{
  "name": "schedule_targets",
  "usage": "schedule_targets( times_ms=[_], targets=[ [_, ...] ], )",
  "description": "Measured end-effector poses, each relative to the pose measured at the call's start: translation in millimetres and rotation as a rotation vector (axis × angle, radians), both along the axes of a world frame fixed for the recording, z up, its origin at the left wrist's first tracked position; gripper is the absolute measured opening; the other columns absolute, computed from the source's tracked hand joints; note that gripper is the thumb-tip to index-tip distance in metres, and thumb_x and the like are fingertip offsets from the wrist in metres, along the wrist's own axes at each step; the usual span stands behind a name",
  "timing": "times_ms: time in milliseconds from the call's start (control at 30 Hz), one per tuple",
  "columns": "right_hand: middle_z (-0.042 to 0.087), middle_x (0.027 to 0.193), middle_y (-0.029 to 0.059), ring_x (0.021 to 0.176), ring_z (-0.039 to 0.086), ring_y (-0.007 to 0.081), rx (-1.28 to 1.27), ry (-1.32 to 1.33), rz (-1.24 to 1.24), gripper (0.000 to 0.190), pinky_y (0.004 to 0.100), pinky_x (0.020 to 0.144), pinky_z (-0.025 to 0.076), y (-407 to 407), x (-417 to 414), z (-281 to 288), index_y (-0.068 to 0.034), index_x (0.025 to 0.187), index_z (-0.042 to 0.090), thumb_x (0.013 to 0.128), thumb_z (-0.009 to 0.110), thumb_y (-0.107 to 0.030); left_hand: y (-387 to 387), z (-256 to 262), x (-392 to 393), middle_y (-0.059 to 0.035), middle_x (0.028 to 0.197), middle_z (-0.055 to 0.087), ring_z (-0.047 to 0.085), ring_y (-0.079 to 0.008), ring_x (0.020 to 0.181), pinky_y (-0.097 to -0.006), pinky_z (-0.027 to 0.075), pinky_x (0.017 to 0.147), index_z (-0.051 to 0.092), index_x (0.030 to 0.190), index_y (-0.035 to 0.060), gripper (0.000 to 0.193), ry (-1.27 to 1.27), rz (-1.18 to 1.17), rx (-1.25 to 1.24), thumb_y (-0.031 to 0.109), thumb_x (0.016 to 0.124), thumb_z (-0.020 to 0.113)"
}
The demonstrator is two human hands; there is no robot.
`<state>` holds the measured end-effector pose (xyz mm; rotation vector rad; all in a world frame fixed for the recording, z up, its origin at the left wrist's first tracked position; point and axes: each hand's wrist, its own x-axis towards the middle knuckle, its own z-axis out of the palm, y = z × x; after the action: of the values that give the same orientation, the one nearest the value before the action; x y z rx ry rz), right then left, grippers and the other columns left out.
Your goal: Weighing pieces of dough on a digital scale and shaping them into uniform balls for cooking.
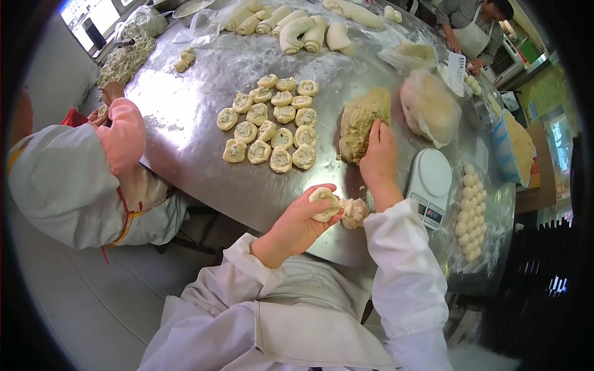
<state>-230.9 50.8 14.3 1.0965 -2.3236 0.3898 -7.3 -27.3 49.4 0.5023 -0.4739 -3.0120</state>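
Observation:
My left hand [297,222] holds a round piece of pale dough [323,204], the thumb pressed across its face. At the near edge of the steel table, a small lump of dough [355,213] lies just right of that hand. My right hand [381,160] rests its fingers on the near right side of a large mound of brownish filling [364,116]; whether the fingers grip any of it is hidden. Left of the mound, several dough rounds topped with pale filling [270,123] sit in loose rows.
A digital kitchen scale [431,178] stands right, beside several dough balls [469,213]. Behind it lies a bagged mass [429,106]; a blue bowl [506,148] is at the right edge. Rolled dough [297,32] lies far back. Co-workers [83,181] [473,32] work left and far right.

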Motion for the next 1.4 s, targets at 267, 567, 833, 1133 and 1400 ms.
schedule_targets(
  times_ms=[267, 567, 833, 1133, 1400],
  targets=[
    [0.052, 0.131, 0.0204, 0.125, 0.045, 0.0388, -0.183, -0.64, 0.422, 0.057, 0.0416, 0.104, 0.037, 45, 60, 62, 0.002, 0.131, 0.048, 0.087, 0.066, -0.03, 4, 2, 4, -0.0065, 0.106, 0.055, 0.058, -0.0175, 0.087, -0.0253, 0.048, 0.074, 0.049, 0.122, 0.0066, 0.027, -0.065, -0.049, -0.182, 0.01, 0.096, 0.053],
    [0.055, 0.129, 0.0163, 0.125, 0.047, 0.0404, -0.158, -0.412, 0.555, 0.081, 0.0546, 0.103, 0.033, 66, 129, 50, -0.002, 0.129, 0.047, 0.075, 0.06, -0.061, 24, 20, -4, -0.0053, 0.11, 0.056, 0.057, -0.0134, 0.092, -0.0278, 0.05, 0.077, 0.041, 0.129, 0.008, 0.032, 0.058, -0.14, -0.04, 0.025, 0.102, 0.043],
    [0.063, 0.114, 0.0137, 0.118, 0.053, 0.0394, -0.397, -0.313, 0.442, 0.026, 0.0527, 0.101, 0.036, 53, 154, 42, -0.003, 0.112, 0.058, 0.095, 0.05, -0.021, 36, 3, 3, -0.004, 0.109, 0.056, 0.055, -0.0122, 0.096, -0.0253, 0.047, 0.079, 0.042, 0.127, 0.0026, 0.029, 0.047, -0.105, -0.867, 0.016, 0.101, 0.039],
    [0.051, 0.129, 0.0165, 0.119, 0.048, 0.0224, -1.114, -1.296, 0.197, 0.052, 0.0336, 0.106, 0.033, 40, 167, 66, 0.004, 0.135, 0.039, 0.104, 0.029, -0.036, 45, 25, 0, -0.0111, 0.12, 0.057, 0.054, -0.0182, 0.11, -0.0287, 0.041, 0.095, 0.043, 0.136, -0.0008, 0.038, 0.128, 0.245, -1.229, 0.012, 0.099, 0.041],
    [0.05, 0.128, 0.0158, 0.118, 0.047, 0.022, -1.152, -1.526, 0.407, 0.058, 0.0337, 0.101, 0.036, 37, 182, 60, 0.005, 0.135, 0.035, 0.102, 0.037, -0.043, 25, 22, -4, -0.0151, 0.113, 0.057, 0.052, -0.0297, 0.105, -0.0366, 0.042, 0.092, 0.057, 0.125, 0.0031, 0.04, 0.285, 0.411, -1.87, 0.028, 0.101, 0.037]
  ],
)
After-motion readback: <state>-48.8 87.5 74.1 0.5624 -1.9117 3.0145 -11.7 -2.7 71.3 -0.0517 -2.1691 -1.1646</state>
